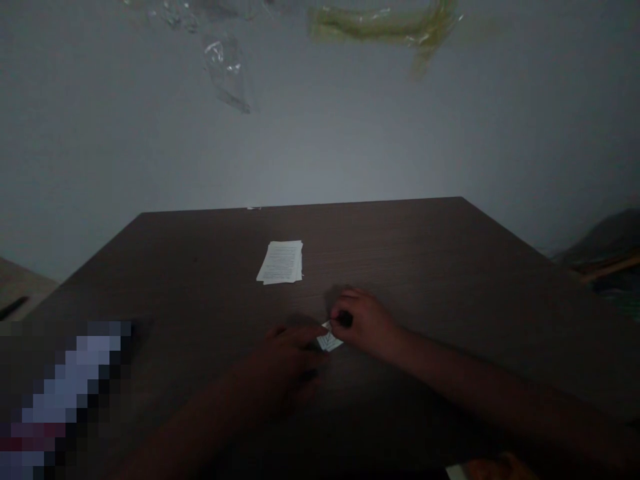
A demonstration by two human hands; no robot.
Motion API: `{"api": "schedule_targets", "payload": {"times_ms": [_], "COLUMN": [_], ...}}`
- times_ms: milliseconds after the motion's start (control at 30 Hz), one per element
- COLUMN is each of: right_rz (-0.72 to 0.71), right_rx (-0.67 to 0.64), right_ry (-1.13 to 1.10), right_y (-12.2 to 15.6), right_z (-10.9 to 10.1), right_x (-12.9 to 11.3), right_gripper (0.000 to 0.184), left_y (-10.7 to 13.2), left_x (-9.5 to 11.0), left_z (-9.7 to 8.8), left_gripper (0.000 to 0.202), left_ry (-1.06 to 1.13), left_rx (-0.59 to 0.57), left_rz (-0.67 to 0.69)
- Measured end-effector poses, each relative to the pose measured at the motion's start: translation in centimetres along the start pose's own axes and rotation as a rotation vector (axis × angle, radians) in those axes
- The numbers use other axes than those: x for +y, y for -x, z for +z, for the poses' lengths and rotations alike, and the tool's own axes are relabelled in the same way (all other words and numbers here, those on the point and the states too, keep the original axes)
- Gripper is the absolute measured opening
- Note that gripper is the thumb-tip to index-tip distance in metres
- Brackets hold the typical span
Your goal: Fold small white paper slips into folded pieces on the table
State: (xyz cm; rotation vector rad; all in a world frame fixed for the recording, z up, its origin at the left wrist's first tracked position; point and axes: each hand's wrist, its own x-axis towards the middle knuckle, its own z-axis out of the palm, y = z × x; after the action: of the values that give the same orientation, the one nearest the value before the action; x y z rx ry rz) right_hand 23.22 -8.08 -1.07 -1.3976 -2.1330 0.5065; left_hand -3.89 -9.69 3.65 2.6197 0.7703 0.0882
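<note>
A small folded piece of printed paper (329, 341) lies on the dark wooden table (450, 267) between my two hands. My left hand (290, 360) rests flat beside it, fingertips touching its left edge. My right hand (363, 321) is curled, with thumb and fingers pinched on the paper's upper right corner. A small stack of printed paper sheets (281, 262) lies farther back, near the middle of the table, apart from both hands.
A pixelated patch (65, 400) covers the near left of the table. A grey wall (320, 133) rises behind, with clear plastic (225, 63) and yellowish tape (380, 27) stuck high on it. Dim objects (605, 260) lie at the right.
</note>
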Motion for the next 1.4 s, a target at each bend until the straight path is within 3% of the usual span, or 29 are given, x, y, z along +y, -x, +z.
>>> {"api": "schedule_targets", "payload": {"times_ms": [167,400,533,800,867,967,1033,1133,1167,1267,1400], "right_rz": [0.120,-0.027,-0.077,-0.258,-0.329,-0.378,-0.367,-0.330,-0.319,-0.280,-0.188], "right_rx": [0.064,0.083,0.026,-0.041,-0.072,-0.110,-0.123,-0.110,-0.098,-0.060,-0.045], "right_ry": [-0.023,-0.099,-0.045,-0.032,-0.076,-0.143,-0.176,-0.224,-0.232,-0.195,-0.108], "right_y": [-0.7,-0.1,0.1,0.8,1.1,1.4,1.4,1.4,1.4,1.4,1.3], "right_z": [-0.3,-1.0,-1.2,-1.6,-2.1,-2.6,-2.7,-2.1,-1.8,-1.1,-1.0], "right_x": [0.6,1.3,1.3,0.8,0.5,0.1,-0.1,-0.1,-0.1,0.0,0.1], "right_gripper": [0.019,0.017,0.021,0.018,0.016,0.030,0.027,0.003,0.007,0.013,0.012], "left_y": [-0.3,-2.0,-2.5,-2.7,-2.6,-2.5,-2.5,-2.6,-2.7,-2.8,-2.7], "left_x": [-1.0,-0.8,-0.6,-0.1,-0.1,-0.3,-0.4,-0.6,-0.7,-1.0,-1.3], "left_z": [0.9,1.9,2.5,1.6,1.1,0.6,0.5,0.8,1.0,1.5,1.8], "left_gripper": [0.041,0.006,0.015,0.012,0.016,0.024,0.025,0.025,0.025,0.026,0.031], "left_ry": [-0.022,-0.105,-0.179,-0.220,-0.197,-0.044,0.126,0.335,0.373,0.376,0.214], "left_rx": [0.028,0.124,0.157,0.123,0.133,0.213,0.275,0.317,0.318,0.304,0.265], "left_rz": [0.033,-0.070,-0.110,-0.003,0.019,-0.008,-0.070,-0.199,-0.236,-0.297,-0.272]}}
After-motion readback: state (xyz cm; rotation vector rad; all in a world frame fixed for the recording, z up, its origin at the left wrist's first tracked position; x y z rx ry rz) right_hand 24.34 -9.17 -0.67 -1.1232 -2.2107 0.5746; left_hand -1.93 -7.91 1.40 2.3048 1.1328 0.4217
